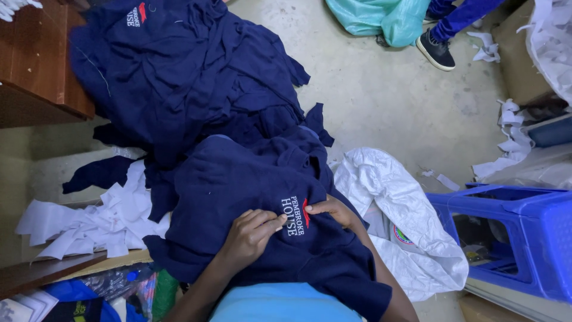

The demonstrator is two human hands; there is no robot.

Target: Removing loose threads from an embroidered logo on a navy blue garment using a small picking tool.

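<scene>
Navy garment point(238, 197) pinched at its crest by both hands' fingers point(275, 220)

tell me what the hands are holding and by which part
Both the left hand and right hand pinch the navy garment on the lap, fingertips at either side of its embroidered chest emblem.

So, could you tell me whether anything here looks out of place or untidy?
Yes: white fabric scraps lie strewn beside the navy garment pile, with more white scraps across the concrete floor. The navy garment under the left hand and right hand looks undamaged.
</scene>
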